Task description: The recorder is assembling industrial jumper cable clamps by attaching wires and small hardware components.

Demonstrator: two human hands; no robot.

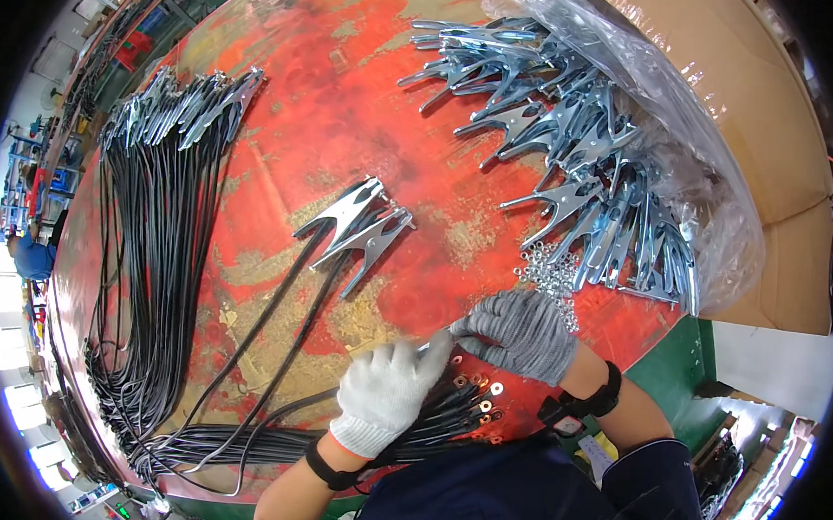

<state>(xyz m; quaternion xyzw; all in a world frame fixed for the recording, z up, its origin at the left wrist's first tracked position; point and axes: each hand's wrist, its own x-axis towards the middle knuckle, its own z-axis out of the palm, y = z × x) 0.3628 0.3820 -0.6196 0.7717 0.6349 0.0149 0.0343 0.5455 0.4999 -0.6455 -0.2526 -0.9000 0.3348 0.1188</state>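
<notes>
A cable is held steady, it seems, in the curled left hand; any hold by the bent right hand can't be told.

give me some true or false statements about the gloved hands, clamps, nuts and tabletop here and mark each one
1. The left hand is gloved in white. True.
2. The right hand is gloved in red. False: it is gloved in grey.
3. The two spring clamps at mid-table have no cables attached. False: a black cable runs from each.
4. The small metal nuts lie beside the right-hand clamp pile. True.
5. The tabletop is plain blue. False: it is red with worn, tan patches.
6. A clear plastic sheet lies between the right-hand clamp pile and the cardboard. True.
</notes>
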